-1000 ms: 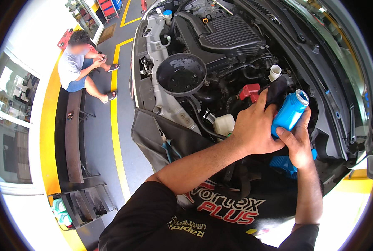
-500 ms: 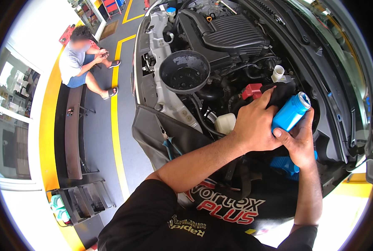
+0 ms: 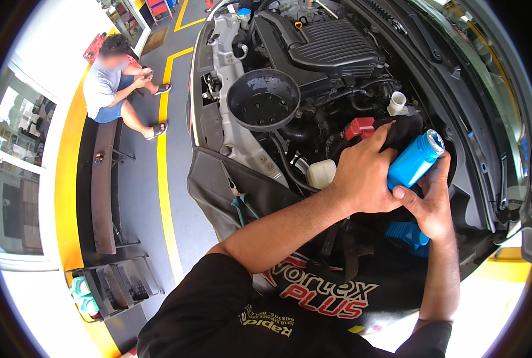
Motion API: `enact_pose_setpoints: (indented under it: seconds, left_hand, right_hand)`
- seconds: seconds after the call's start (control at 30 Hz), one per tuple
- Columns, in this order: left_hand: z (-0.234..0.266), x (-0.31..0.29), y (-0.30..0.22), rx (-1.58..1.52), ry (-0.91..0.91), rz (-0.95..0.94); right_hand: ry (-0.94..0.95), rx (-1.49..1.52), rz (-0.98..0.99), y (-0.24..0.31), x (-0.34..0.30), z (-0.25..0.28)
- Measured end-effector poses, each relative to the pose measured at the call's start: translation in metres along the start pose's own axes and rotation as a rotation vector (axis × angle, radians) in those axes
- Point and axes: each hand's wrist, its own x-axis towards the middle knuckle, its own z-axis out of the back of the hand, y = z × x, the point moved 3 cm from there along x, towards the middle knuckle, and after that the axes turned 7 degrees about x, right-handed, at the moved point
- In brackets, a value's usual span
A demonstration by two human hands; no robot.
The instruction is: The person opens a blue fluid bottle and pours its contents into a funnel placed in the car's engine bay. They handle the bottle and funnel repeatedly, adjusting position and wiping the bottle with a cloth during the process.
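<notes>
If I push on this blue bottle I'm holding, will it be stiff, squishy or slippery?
The blue bottle looks like moulded plastic, so it would probably hold its shape with slight give. It appears smooth and glossy, so it might slip if oily. Its mouth is uncapped, so tipping could spill any contents; the level is hidden.

To yr L you've a grey flr [image 3: 143, 197] w/ yellow lines [image 3: 165, 203], a brown bench [image 3: 103, 203], white wall [image 3: 54, 36] & glass windows [image 3: 15, 209]; bright glare [image 3: 487, 304] lower R.
</notes>
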Motion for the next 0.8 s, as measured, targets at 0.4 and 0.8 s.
enact_pose_setpoints:
  seconds: [0.4,0.8]
  left_hand:
    - [0.002,0.0001,-0.0013,0.049,0.048,0.059]
    - [0.0022,-0.0003,-0.0005,0.003,-0.015,0.029]
  right_hand:
    - [-0.056,-0.038,0.018,0.003,0.0017,0.0005]
    - [-0.048,-0.078,0.023,0.0008,0.0005,0.0]
